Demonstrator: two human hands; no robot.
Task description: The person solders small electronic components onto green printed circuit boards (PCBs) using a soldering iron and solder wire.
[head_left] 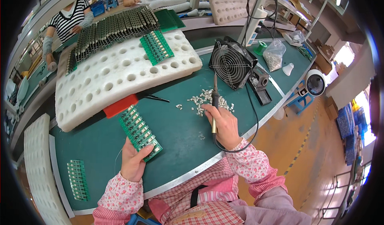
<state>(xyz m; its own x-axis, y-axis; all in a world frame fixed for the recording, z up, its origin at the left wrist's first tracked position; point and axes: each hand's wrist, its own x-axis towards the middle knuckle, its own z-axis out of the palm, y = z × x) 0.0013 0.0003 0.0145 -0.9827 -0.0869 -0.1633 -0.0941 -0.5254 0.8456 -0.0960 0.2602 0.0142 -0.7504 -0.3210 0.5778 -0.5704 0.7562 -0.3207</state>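
My left hand (133, 162) grips the lower end of a green circuit board strip (138, 128), thumb on its face. Rows of small components line this board, which is tilted above the green work mat. In my right hand (225, 128) is a soldering iron (215, 99), its tip pointing away from me and its cable looping round to the right. The fingertips of that hand are at the near edge of a loose pile of small silvery-white parts (206, 97). Whether they pinch one of these parts is hard to make out.
A white foam block (132, 90) with holes bears many boards at the back left. Beside it lie a red piece (120, 106) and black tweezers (157, 98). A fan (230, 63), iron stand (260, 85) and bag of parts (274, 56) stand right. Another board (78, 180) lies left.
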